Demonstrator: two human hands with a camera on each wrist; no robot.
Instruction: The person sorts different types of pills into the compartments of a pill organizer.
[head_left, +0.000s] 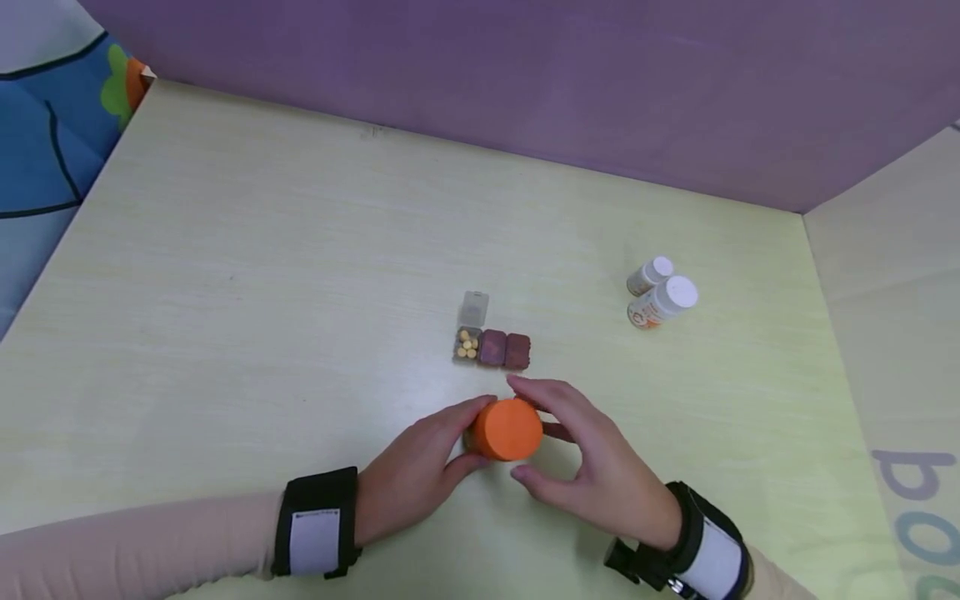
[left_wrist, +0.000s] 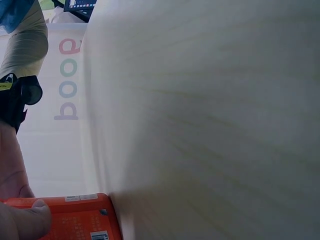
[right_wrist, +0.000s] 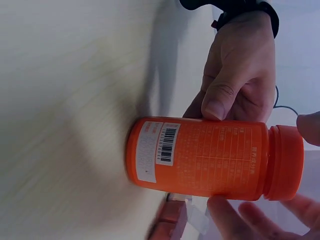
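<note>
An orange bottle point(right_wrist: 215, 160) with a printed label and barcode stands upright on the table, its orange cap point(head_left: 510, 429) on top. The left hand point(head_left: 412, 467) holds the bottle's body, thumb on one side and fingers on the other. Around the cap, the right hand point(head_left: 592, 467) is spread in a wide curve, with a gap between thumb tip and cap in the head view. Just beyond both hands lies a small pill box point(head_left: 492, 347). Its left compartment has a raised clear lid point(head_left: 474, 308) and holds several yellowish tablets point(head_left: 467, 344); the other two sections look reddish-brown.
Two white bottles point(head_left: 663, 300) with white caps stand close together at the right of the pale table point(head_left: 300, 250). A purple panel point(head_left: 525, 83) rises along the far edge, and a white panel point(head_left: 885, 292) with letters borders the right side.
</note>
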